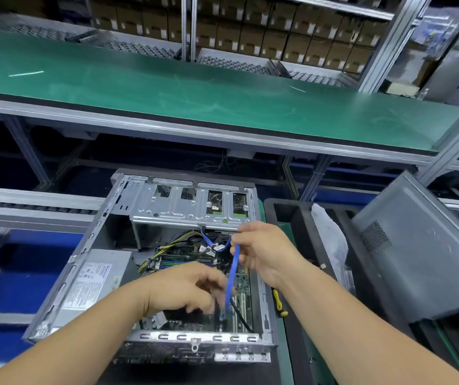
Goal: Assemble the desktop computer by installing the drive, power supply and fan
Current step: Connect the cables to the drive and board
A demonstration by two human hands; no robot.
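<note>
Nearest, both forearms enter from the bottom edge, their elbows cut off. The left hand [186,287] hovers over the open computer case [150,273], its fingers blurred, so I cannot tell whether its grip is spread or closing on the lower part of the blue cable [232,276]. The right hand [261,251] is higher, its grip pinching the upper part of that cable, which hangs down to a connector near the motherboard [239,279], largely hidden beneath the hands. The case lies on its side on the surface, with the power supply [95,279] seated in its left half and the metal drive cage [192,204] at its far end. Yellow and black wires [167,245] run under the cage. Right of the case, a yellow-handled screwdriver [278,301] lies partly hidden by the right forearm, near a leaning grey side panel [422,257]. Farther off runs a green conveyor belt [195,90], with blurred cardboard boxes [278,31] on shelves behind.
</note>
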